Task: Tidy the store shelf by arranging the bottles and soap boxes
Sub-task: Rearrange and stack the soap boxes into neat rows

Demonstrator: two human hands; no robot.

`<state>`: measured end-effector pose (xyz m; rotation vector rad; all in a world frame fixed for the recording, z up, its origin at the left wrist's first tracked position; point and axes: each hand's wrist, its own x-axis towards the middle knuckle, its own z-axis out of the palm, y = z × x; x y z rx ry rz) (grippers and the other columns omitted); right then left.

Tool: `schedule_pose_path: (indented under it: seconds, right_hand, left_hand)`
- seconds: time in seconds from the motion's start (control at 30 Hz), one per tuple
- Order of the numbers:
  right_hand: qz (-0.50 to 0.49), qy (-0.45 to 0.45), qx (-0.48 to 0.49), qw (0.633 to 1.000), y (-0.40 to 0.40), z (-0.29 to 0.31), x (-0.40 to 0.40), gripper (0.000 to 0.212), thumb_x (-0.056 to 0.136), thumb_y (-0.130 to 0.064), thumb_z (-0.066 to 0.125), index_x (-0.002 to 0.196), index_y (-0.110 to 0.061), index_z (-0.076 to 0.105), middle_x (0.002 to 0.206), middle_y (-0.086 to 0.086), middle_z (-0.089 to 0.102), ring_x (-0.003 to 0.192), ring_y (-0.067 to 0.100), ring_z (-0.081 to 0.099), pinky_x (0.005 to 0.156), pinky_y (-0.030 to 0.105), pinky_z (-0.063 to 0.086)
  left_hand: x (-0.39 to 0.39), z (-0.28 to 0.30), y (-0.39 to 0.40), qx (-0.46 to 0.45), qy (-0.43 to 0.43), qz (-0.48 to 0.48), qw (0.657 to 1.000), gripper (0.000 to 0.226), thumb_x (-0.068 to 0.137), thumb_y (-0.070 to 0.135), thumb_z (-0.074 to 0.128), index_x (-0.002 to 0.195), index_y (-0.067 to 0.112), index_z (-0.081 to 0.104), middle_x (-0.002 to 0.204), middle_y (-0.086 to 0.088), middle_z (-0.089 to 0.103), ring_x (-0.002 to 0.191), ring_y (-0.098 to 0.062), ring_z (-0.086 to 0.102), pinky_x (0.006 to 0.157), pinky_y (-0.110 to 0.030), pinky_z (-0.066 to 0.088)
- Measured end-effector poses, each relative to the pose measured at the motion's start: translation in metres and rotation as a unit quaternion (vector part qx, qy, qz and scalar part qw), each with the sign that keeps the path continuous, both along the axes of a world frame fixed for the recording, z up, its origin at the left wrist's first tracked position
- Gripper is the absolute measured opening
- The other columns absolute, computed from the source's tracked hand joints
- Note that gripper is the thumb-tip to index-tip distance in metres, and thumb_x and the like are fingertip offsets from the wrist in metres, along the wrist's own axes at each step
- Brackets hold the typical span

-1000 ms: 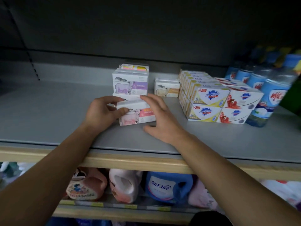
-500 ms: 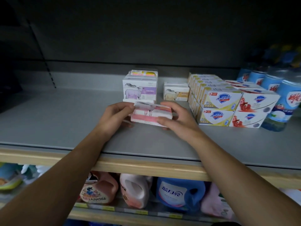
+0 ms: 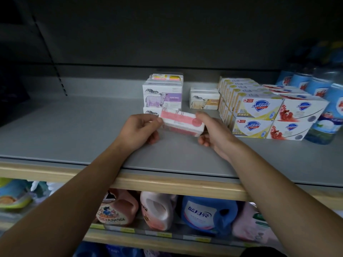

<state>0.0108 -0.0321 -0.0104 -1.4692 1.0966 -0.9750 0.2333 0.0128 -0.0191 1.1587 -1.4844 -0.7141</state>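
Your left hand (image 3: 138, 130) & right hand (image 3: 213, 133) each pinch an end of the pink soap box (image 3: 182, 123), white w/ pink bands, tilted, raised above the shelf (image 3: 78, 130). Purple-label stack (image 3: 163, 96) just behind; Safeguard boxes (image 3: 259, 115) right. Bare shelf room to your left; front edge near wrists.

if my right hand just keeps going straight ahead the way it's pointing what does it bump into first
Likely the yellow sheep soap box standing behind the pink box that your right hand holds. The Safeguard stack sits just to the right, and depth is hard to judge.
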Motion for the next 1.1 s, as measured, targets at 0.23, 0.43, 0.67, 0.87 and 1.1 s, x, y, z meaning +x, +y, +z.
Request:
schedule_pose_path:
  seconds: [0.23, 0.43, 0.67, 0.87, 1.1]
  right_hand:
    - [0.039, 0.048, -0.207, 0.976, 0.007, -0.005, 0.002, 0.068, 0.074, -0.002, 0.07, 0.128, -0.039, 0.054, 0.123, -0.005, 0.064, 0.102, 0.012, 0.068, 0.093, 0.039, 0.055]
    - [0.023, 0.133, -0.281, 0.95, 0.008, -0.005, 0.005, 0.063, 0.087, -0.005, 0.069, 0.143, -0.023, 0.046, 0.137, -0.001, 0.055, 0.122, 0.014, 0.055, 0.105, 0.039, 0.045]
    - [-0.019, 0.181, -0.341, 0.922, 0.01, 0.001, 0.0, 0.053, 0.078, -0.004, 0.074, 0.125, -0.025, 0.063, 0.119, -0.004, 0.065, 0.112, 0.012, 0.058, 0.099, 0.036, 0.048]
    - [-0.027, 0.213, -0.39, 0.896, 0.012, 0.001, 0.003, 0.052, 0.075, -0.011, 0.078, 0.124, -0.019, 0.063, 0.118, -0.002, 0.062, 0.111, 0.013, 0.054, 0.091, 0.019, 0.038]
    - [-0.052, 0.216, -0.391, 0.893, 0.013, 0.0, 0.003, 0.041, 0.086, -0.014, 0.069, 0.126, -0.02, 0.064, 0.122, 0.0, 0.062, 0.114, 0.013, 0.047, 0.09, 0.014, 0.029]
  left_hand:
    - [-0.002, 0.002, -0.001, -0.002, 0.032, -0.007, 0.999, 0.036, 0.089, 0.021, 0.066, 0.123, 0.011, 0.059, 0.074, -0.006, 0.066, 0.053, -0.027, 0.063, 0.051, -0.03, 0.054]
    - [-0.004, 0.003, 0.003, -0.102, -0.047, 0.018, 0.993, 0.036, 0.082, 0.006, 0.075, 0.116, 0.016, 0.066, 0.109, -0.003, 0.068, 0.083, -0.031, 0.069, 0.068, -0.04, 0.06]
    - [-0.007, 0.006, 0.011, -0.34, -0.252, 0.081, 0.903, 0.033, 0.077, 0.01, 0.081, 0.107, 0.005, 0.07, 0.107, -0.001, 0.066, 0.094, -0.015, 0.063, 0.076, -0.032, 0.056]
    - [-0.008, 0.004, 0.012, -0.316, -0.25, 0.092, 0.911, 0.038, 0.075, 0.015, 0.082, 0.111, 0.008, 0.07, 0.105, -0.002, 0.068, 0.089, -0.015, 0.064, 0.073, -0.036, 0.057]
    - [-0.011, 0.001, 0.007, -0.114, -0.238, 0.116, 0.958, 0.04, 0.075, 0.042, 0.071, 0.11, 0.024, 0.07, 0.092, 0.008, 0.073, 0.081, -0.006, 0.069, 0.079, -0.032, 0.057]
